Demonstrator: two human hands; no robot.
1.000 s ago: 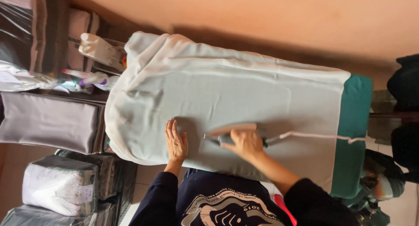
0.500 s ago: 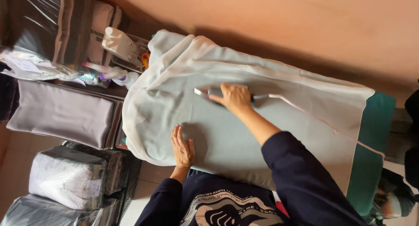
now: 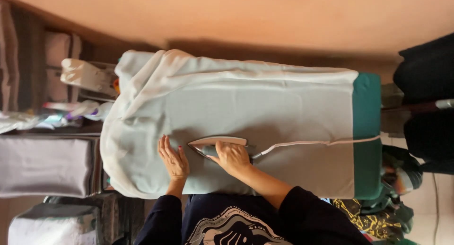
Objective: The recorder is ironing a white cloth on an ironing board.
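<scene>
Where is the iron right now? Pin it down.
In the head view, the iron sits on the pale cloth, gripped by the right hand, just right of the flat left hand.

Your clothing, seen from above

You wear a dark navy long-sleeved top (image 3: 302,216) with a white printed graphic (image 3: 227,231) across its chest.

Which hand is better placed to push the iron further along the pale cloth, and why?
The right hand: its fingers are already wrapped around the handle of the iron, which sits on the pale cloth. The left hand lies flat on the cloth beside the iron, holding nothing.
</scene>
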